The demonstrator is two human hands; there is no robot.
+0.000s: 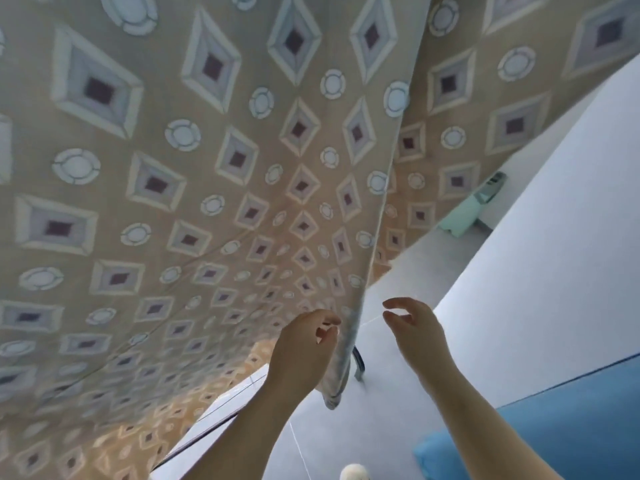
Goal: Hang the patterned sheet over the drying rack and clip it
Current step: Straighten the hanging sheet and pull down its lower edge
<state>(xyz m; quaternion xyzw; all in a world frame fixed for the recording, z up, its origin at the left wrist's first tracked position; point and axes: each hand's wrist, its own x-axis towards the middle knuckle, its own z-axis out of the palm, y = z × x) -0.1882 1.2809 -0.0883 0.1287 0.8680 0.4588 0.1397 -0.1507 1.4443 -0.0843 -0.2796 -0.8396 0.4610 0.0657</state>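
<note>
Patterned sheet hangs already; my L grip & R grip, both loosely spread, empty, flank its edge, prob. to straighten it.

A single wide-angle camera rides on the person's head, tipped forward and down. It sits very close to the hanging sheet, which fills most of the view. The left hand and right hand reach in from the bottom edge, over the floor.
</note>
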